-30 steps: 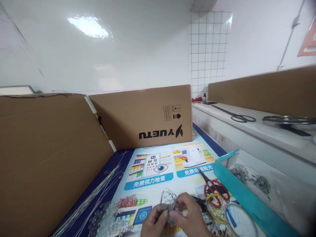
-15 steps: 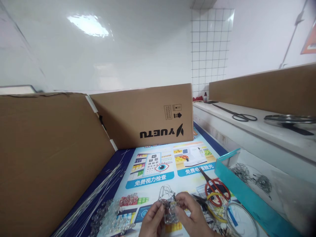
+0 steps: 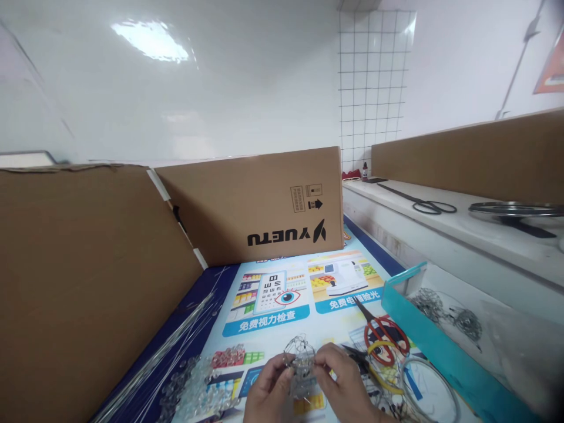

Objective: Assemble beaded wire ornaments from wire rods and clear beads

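Wirework [image 3: 300, 355] held in both hands above a printed sheet

The left hand [image 3: 269, 388] pinches the small wire piece at its left side, thumb against fingers, in a narrow grip. The right hand [image 3: 340, 376] holds its right side the same way, fingertips curled in close. The wirework sits between the two hands, low in the view, its looped top rising just above the fingers; its lower part is blurred.

Below lies the printed sheet [image 3: 326, 332], with an eye chart among its pictures. To the left of the left hand spreads a pile of clear beads [image 3: 198, 379], and beyond it long thin wires [image 3: 176, 346] stretch over the dark blue cloth [image 3: 209, 279].

Just beside the right hand are a yellow-handled tool [image 3: 382, 380] and a wire ring [image 3: 418, 359], with red-handled scissors [image 3: 375, 324] a little farther off. Farther right, a teal-walled box [image 3: 440, 343] contains two wire bundles [image 3: 426, 305] and a clear plastic bag [image 3: 522, 352].

A cardboard panel [image 3: 264, 205] marked YUETU, upside down, stands behind. On the white ledge [image 3: 392, 202] at right lie black scissors [image 3: 425, 205].
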The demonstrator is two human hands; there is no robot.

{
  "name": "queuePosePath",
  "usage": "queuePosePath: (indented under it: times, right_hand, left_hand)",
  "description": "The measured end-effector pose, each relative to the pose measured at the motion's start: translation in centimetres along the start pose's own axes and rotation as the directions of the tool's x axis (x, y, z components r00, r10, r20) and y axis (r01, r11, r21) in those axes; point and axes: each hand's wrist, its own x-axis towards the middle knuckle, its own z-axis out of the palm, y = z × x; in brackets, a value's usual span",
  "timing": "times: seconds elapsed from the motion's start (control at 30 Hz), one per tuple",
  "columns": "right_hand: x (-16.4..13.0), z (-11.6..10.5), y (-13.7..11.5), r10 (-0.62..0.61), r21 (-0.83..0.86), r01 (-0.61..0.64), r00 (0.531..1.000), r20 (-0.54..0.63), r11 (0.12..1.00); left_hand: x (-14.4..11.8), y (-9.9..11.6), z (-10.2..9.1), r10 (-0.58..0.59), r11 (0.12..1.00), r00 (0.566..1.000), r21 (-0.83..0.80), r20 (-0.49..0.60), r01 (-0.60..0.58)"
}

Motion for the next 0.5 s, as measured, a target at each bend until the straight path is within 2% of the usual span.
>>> queuePosePath:
  times: [0.1,0.17,0.3,0.37,0.5]
  right_hand:
    - [0.0,0.5,0.5,0.18,0.132,-0.175,0.983,-0.029,0.976]
    - [0.0,0.8,0.9,0.257,0.226,-0.245,0.966,-0.024,0.943]
    - [0.0,1.2,1.7,0.261,0.31,-0.225,0.962,-0.081,0.924]
    - [0.1,1.3,1.8,0.252,0.318,-0.208,0.962,-0.105,0.925]
    - [0.1,1.3,1.8,0.303,0.358,-0.26,0.951,-0.068,0.897]
  left_hand:
    - [0.0,-0.2,-0.1,0.147,0.974,0.989,0.173,-0.008,-0.144]
    - [0.1,-0.5,-0.3,0.221,0.944,0.975,0.248,0.017,-0.219]
    - [0.5,-1.5,-0.7,0.122,0.973,0.99,0.189,0.071,-0.134]
    - [0.6,-2.0,-0.7,0.111,0.981,0.991,0.151,0.072,-0.12]
    - [0.4,-2.2,-0.5,0.067,0.993,0.993,0.094,0.092,-0.076]
